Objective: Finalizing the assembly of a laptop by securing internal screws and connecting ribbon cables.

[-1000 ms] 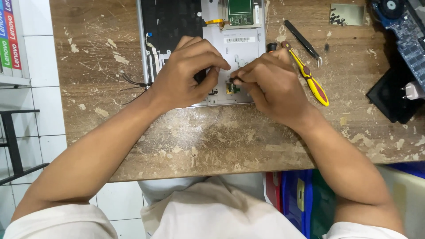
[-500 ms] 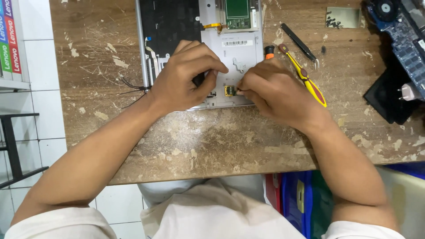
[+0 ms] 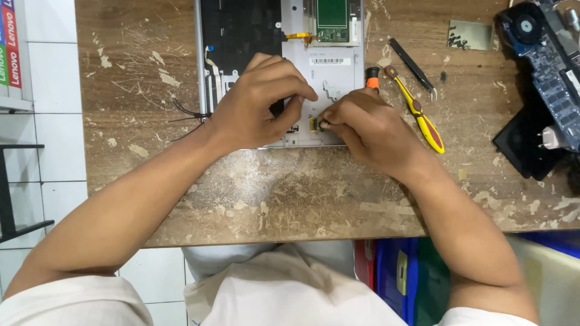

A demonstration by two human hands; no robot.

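An opened silver laptop base (image 3: 338, 75) lies on the worn wooden table (image 3: 272, 193), with a black panel at its left and a green circuit board (image 3: 332, 15) at the top. My left hand (image 3: 257, 102) rests on the base's lower middle, fingers curled down onto it. My right hand (image 3: 362, 127) pinches a small gold-coloured part (image 3: 314, 125) at the base's near edge. An orange-tipped tool handle (image 3: 373, 78) pokes out just above my right knuckles; whether my hand holds it is hidden.
A yellow-and-red handled screwdriver (image 3: 420, 111) and black tweezers (image 3: 414, 67) lie right of the laptop. A small tray of screws (image 3: 468, 35), a blue circuit board with a fan (image 3: 544, 42) and a black adapter (image 3: 528, 145) sit at the far right. Blue bins (image 3: 399, 271) stand under the table.
My right hand has slid slightly left and down, closing on the small part. My left hand's fingers shifted a little. The view moved slightly.
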